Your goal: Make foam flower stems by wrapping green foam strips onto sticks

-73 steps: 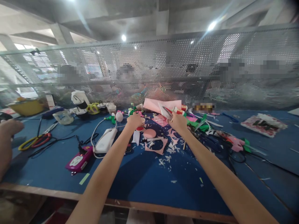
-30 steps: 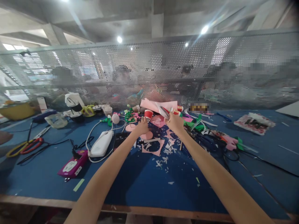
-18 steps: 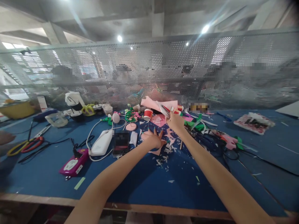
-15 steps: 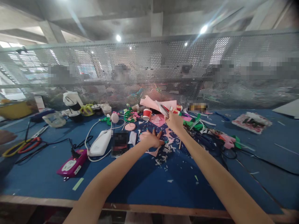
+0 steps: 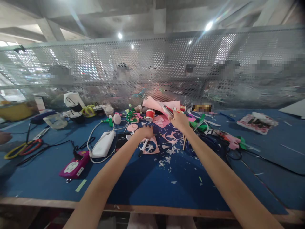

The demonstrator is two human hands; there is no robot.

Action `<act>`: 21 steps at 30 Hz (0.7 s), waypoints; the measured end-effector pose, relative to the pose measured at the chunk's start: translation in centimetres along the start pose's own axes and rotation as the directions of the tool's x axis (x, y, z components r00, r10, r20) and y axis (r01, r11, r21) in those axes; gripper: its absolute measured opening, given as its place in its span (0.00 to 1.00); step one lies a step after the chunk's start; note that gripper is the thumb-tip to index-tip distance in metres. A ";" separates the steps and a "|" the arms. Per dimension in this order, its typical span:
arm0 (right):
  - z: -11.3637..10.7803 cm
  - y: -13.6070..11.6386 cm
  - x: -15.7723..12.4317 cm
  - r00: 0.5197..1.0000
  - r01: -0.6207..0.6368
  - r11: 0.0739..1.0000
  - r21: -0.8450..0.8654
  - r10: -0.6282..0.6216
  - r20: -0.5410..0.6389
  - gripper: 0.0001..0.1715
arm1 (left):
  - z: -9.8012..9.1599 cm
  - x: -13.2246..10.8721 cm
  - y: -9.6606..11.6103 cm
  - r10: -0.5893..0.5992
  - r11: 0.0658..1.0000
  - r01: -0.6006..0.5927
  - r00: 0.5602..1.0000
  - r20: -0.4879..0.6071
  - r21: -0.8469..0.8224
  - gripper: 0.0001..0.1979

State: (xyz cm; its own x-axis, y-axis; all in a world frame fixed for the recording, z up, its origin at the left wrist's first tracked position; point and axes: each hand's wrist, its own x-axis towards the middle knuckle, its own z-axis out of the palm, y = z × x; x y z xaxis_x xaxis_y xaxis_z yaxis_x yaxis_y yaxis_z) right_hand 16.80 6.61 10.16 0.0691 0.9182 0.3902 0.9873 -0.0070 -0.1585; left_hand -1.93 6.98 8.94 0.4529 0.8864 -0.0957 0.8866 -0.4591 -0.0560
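left hand (image 5: 144, 131): reaching out over the middle of the tabletop (image 5: 143, 190), fingers curling shut, appearing to be gripping the far end of the white marker.
white marker (image 5: 143, 147): slanting out from under the left hand, long axis running from the hand back toward the near edge and a little left, dark tip pointing at the near edge; resting on the tabletop or lifting clear not being tellable.
pink cutout sheet (image 5: 154, 149): lying flat just right of the white marker, on the near side of the left hand, showing a round hole.
right hand (image 5: 179, 121): closing tight around the red-handled scissors, sitting right of the left hand and slightly nearer the far edge.
red-handled scissors (image 5: 168, 110): pointing blades left and toward the far edge, grips mostly hiding inside the right hand.
pink paper (image 5: 156, 104): lying just beyond the blades; touching them or not being unclear.
nearer hand: left hand being on the white marker and next to the pink cutout sheet, right hand staying apart to the right.
red cup (image 5: 149, 115): standing upright beyond the left hand, toward the far edge.
power bank (image 5: 103, 144): lying left of the left hand, white cable looping around it.
wooden stick (image 5: 184, 143): lying beside the right forearm.
paper scraps (image 5: 166, 159): scattering between the two forearms.
yellow shears (image 5: 19, 149): lying near the left edge.
other person's hand (image 5: 3, 137): showing at the left edge.
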 end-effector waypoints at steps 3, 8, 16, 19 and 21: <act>-0.2 0.4 0.2 1.000 0.001 1.000 0.008 -0.001 0.003 0.22 | -0.6 -0.7 2.0 0.177 0.983 -0.172 0.981 0.081 -0.065 0.26; -0.5 0.5 0.2 1.000 0.005 1.000 0.019 -0.005 0.014 0.22 | -0.9 -2.2 5.0 0.385 0.922 -0.349 0.872 0.302 -0.166 0.39; -0.6 0.8 0.4 0.999 0.014 0.999 0.042 -0.016 0.037 0.21 | -0.9 -2.2 3.5 0.288 0.958 -0.257 0.876 0.388 -0.130 0.42; -0.4 0.8 0.4 0.998 0.025 0.999 0.048 -0.028 0.059 0.21 | -1.3 -2.0 2.6 0.213 0.976 -0.185 0.916 0.339 -0.114 0.42; -0.3 0.5 0.2 0.995 0.045 0.997 0.059 -0.050 0.091 0.23 | -1.8 -2.0 1.9 0.159 0.986 -0.136 0.944 0.288 -0.099 0.43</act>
State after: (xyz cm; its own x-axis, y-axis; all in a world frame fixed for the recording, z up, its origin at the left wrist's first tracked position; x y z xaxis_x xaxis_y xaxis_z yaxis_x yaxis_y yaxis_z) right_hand 17.32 6.71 10.40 0.0065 0.9495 0.3136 0.9793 0.0574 -0.1939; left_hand -0.98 4.49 10.83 0.5419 0.7466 -0.3858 0.8217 -0.5671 0.0566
